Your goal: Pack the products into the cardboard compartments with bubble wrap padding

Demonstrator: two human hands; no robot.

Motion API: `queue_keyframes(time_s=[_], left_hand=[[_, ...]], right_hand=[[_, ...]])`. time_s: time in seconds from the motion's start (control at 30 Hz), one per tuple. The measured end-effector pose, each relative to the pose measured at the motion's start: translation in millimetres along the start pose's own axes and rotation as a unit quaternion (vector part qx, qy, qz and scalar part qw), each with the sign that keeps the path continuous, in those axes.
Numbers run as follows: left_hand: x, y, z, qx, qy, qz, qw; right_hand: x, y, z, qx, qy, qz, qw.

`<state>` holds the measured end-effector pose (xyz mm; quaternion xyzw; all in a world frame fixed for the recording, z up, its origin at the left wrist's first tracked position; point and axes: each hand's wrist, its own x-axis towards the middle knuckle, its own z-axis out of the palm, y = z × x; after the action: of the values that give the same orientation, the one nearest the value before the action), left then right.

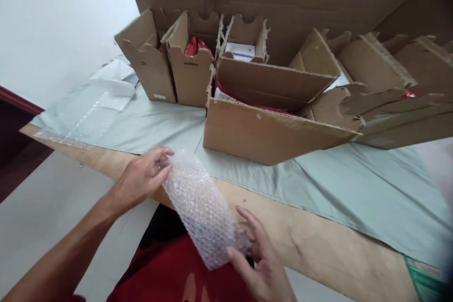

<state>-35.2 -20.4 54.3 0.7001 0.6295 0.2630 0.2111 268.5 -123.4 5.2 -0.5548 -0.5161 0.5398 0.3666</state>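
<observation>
A sheet or pouch of clear bubble wrap [200, 203] slants across the table's front edge, held up between my two hands. My left hand [145, 170] pinches its upper left end between thumb and fingers. At its lower right end, my right hand [256, 255] is curled around the corner, thumb on the near side and fingers behind. Whether anything lies inside the wrap I cannot tell.
Several cut cardboard boxes [240, 134] stand along the back, some holding red and white packets. A large cardboard panel [283, 0] rises behind them. More clear packaging [87, 120] lies at the left on the green cloth [170, 125]. The wooden table edge [304, 240] runs in front.
</observation>
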Motion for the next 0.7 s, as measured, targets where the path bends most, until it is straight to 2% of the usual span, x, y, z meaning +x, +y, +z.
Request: queue_keyframes(time_s=[0.1,0.17,0.27,0.33,0.43,0.5,0.53,0.6,0.7], left_hand=[[38,-7,-18.4,0.07,-0.047,0.078,0.993],[63,-9,-21.6,0.113,-0.067,0.118,0.984],[89,-15,-16.3,0.17,-0.086,0.141,0.972],[92,-21,-9.9,0.193,-0.085,0.133,0.969],[67,-31,-1.9,0.182,-0.017,0.134,0.974],[34,-34,1.2,0.134,0.034,0.184,0.973],[14,-35,2.1,0.099,0.039,0.219,0.97],[-22,-36,3.0,0.027,-0.024,0.267,0.963],[-58,-39,3.1,-0.025,-0.123,0.264,0.956]], right_hand=[[3,4,39,0.089,-0.059,0.059,0.992],[11,5,54,0.113,-0.092,0.075,0.986],[21,2,61,0.097,-0.12,0.064,0.986],[23,-1,60,0.058,-0.132,0.052,0.988],[22,-6,58,-0.007,-0.14,0.044,0.989],[21,-8,60,-0.037,-0.132,0.041,0.99],[22,-9,61,-0.048,-0.129,0.037,0.99],[25,-12,64,-0.046,-0.138,0.033,0.989],[29,-19,66,0.018,-0.142,0.084,0.986]])
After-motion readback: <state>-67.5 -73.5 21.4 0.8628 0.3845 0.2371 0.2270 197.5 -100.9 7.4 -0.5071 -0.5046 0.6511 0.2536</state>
